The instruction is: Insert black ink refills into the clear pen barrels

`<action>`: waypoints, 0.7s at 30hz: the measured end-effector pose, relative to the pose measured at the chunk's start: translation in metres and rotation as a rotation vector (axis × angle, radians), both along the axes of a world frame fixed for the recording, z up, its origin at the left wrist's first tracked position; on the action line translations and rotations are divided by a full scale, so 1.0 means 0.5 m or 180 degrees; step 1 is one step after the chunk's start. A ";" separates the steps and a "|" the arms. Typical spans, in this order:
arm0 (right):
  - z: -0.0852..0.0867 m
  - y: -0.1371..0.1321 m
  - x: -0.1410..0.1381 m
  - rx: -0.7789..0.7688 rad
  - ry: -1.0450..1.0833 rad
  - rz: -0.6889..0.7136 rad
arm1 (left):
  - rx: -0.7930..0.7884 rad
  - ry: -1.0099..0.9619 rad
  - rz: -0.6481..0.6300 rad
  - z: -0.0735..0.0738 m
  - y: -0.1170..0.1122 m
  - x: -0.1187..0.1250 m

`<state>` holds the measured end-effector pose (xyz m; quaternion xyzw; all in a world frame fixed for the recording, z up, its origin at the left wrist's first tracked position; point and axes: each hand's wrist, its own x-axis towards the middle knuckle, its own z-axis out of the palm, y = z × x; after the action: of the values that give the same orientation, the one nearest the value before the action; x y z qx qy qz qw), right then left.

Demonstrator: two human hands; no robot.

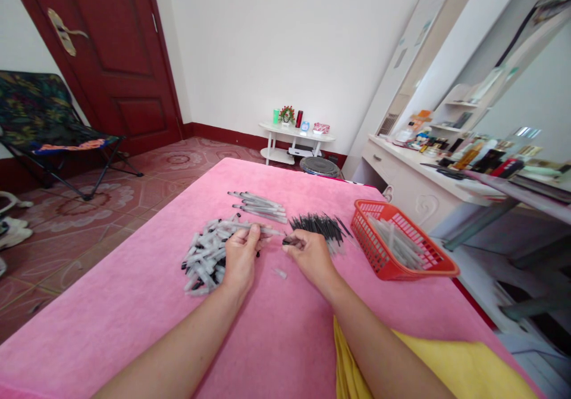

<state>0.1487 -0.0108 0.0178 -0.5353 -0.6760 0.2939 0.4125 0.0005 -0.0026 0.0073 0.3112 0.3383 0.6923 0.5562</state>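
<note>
My left hand (pixel 241 253) is closed around a translucent pen barrel (pixel 270 231), which points right. Close to the barrel's tip, my right hand (pixel 310 257) pinches a small black piece (pixel 286 242); its exact kind is too small to make out. Under and beside my left hand lies a heap of clear pen caps with black ends (pixel 200 262). One loose clear cap (pixel 280 273) rests on the pink cloth between my hands. Behind them lie several pens (pixel 261 207) side by side. A pile of thin black refills (pixel 316 225) lies just beyond my right hand.
A red plastic basket (pixel 401 272) holding translucent barrels (pixel 397 241) stands on the right of the pink-covered table (pixel 134 292). Yellow cloth (pixel 450 363) is at the front right. Beyond are a white dresser (pixel 414 179), a small white stand (pixel 292 131) and a folding chair (pixel 44 113).
</note>
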 end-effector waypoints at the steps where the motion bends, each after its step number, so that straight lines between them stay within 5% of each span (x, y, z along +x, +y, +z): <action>1: -0.001 -0.002 -0.003 -0.0036 -0.0065 0.0138 | 0.0002 0.0002 -0.0007 0.002 -0.001 0.000; 4: 0.002 -0.008 -0.012 -0.0091 -0.0214 0.0460 | 0.0038 0.0151 -0.0039 0.004 -0.005 0.001; 11: 0.036 -0.006 0.008 0.0066 -0.0528 0.0397 | 0.0213 0.0851 -0.0018 -0.010 -0.002 -0.005; 16: 0.126 -0.038 0.067 0.0015 -0.2308 0.0711 | 0.0050 0.0835 0.0192 -0.013 0.000 -0.006; 21: 0.225 -0.067 0.165 -0.0354 -0.3102 0.0087 | 0.0092 0.0598 0.0219 -0.002 -0.001 -0.005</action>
<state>0.2310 -0.0445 0.1303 -0.6228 -0.7806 0.0504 0.0151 -0.0018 -0.0031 0.0065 0.3710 0.3893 0.6836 0.4934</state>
